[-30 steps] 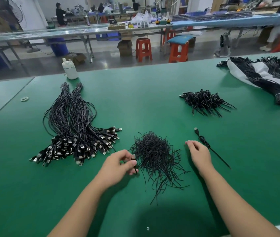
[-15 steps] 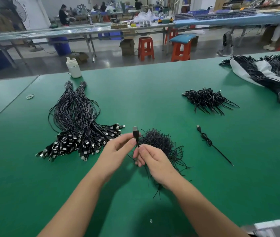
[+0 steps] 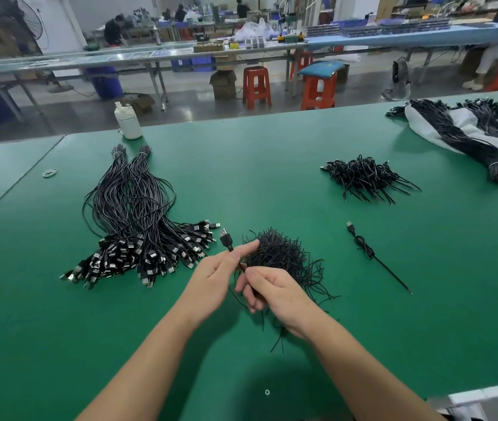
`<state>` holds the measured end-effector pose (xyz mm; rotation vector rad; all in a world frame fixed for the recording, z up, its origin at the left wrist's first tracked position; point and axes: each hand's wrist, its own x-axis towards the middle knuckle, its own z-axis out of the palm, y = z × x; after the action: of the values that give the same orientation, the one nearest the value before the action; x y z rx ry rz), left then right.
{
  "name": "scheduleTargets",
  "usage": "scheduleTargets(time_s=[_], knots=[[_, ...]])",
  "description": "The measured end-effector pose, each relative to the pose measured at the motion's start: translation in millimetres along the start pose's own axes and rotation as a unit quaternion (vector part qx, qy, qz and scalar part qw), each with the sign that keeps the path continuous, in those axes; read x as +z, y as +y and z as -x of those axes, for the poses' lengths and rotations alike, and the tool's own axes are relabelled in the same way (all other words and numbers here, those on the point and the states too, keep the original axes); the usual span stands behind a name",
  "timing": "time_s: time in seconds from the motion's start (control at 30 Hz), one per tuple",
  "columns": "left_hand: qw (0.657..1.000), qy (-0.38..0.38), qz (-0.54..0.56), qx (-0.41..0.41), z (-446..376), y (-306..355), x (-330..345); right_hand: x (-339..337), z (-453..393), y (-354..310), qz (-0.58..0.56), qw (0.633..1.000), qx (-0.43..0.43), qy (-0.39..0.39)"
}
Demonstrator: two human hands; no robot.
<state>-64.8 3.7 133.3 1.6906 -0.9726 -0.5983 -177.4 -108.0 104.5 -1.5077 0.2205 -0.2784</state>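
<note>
We note: left hand (image 3: 214,279) pinches the thin black USB-plug cable (image 3: 226,239) just below its plug, held raised. Right hand (image 3: 275,294) curls round its lower run, over the loose heap of black wire ties (image 3: 281,253) on the green table (image 3: 272,177).

Left hand (image 3: 211,278) pinches USB cable (image 3: 226,240) just below the plug, which is tilted toward 11 o'clock. Right hand (image 3: 275,294) curls round the cable lower down, at 6 o'clock of twist-tie pile (image 3: 281,253). Cable bundle (image 3: 132,214) at 9 o'clock.
</note>
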Motion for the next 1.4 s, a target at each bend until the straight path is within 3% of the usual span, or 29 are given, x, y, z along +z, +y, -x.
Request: scheduleTargets(time_s=[0.23, 0.57, 0.67, 0.73, 0.8, 0.87, 0.93, 0.97, 1.0, 1.1, 1.17, 1.23, 1.3, 1.33, 1.4], knots=[[0.995, -0.078, 0.057, -0.014, -1.7, -10.1, 0.8, 5.9, -0.9, 1.9, -0.075, 0.996, 0.012, -0.036], [0.982, -0.156, 0.082, -0.064, -6.2, -23.5, -9.9, 7.0, -1.0, 5.4, -0.056, 0.995, 0.036, -0.069], [0.983, -0.145, 0.101, -0.053, -5.5, -24.6, -9.2, 7.4, -2.8, 5.0, -0.084, 0.991, 0.063, -0.080], [0.979, -0.103, 0.175, -0.012, -7.4, -20.5, -5.8, 7.8, -4.1, 6.9, -0.113, 0.986, 0.090, -0.087], [0.938, -0.051, 0.343, 0.024, -11.6, -13.4, -9.3, 8.4, -5.1, 11.3, -0.131, 0.981, 0.110, -0.095], [0.856, -0.054, 0.513, 0.022, -14.2, -7.0, -23.7, 8.1, -5.1, 17.0, -0.161, 0.973, 0.133, -0.097], [0.778, -0.174, 0.604, 0.002, -8.8, -0.3, -40.4, 4.9, -5.5, 22.2, -0.233, 0.955, 0.155, -0.101], [0.766, -0.252, 0.591, -0.017, -4.5, 1.6, -46.8, 2.3, -6.5, 24.0, -0.272, 0.943, 0.162, -0.106], [0.786, -0.315, 0.530, -0.042, -0.4, 1.4, -50.9, -0.6, -7.8, 25.0, -0.303, 0.932, 0.165, -0.111], [0.885, -0.394, 0.192, -0.156, 10.1, -9.2, -49.1, -8.5, -11.3, 25.3, -0.339, 0.918, 0.177, -0.110], [0.912, -0.346, 0.015, -0.220, 13.2, -19.7, -40.4, -10.2, -12.2, 24.4, -0.324, 0.923, 0.175, -0.108], [0.940, -0.257, -0.040, -0.222, 12.6, -29.0, -33.3, -6.0, -11.6, 23.3, -0.303, 0.930, 0.170, -0.116], [0.973, -0.149, 0.041, -0.174, 9.1, -34.5, -25.0, 2.3, -10.6, 22.8, -0.287, 0.934, 0.170, -0.127], [0.975, -0.089, 0.134, -0.154, 6.0, -35.6, -19.8, 7.1, -9.9, 23.0, -0.275, 0.937, 0.173, -0.131], [0.924, 0.020, 0.364, -0.116, -2.6, -35.1, -13.2, 15.2, -8.8, 25.1, -0.259, 0.938, 0.184, -0.135]])
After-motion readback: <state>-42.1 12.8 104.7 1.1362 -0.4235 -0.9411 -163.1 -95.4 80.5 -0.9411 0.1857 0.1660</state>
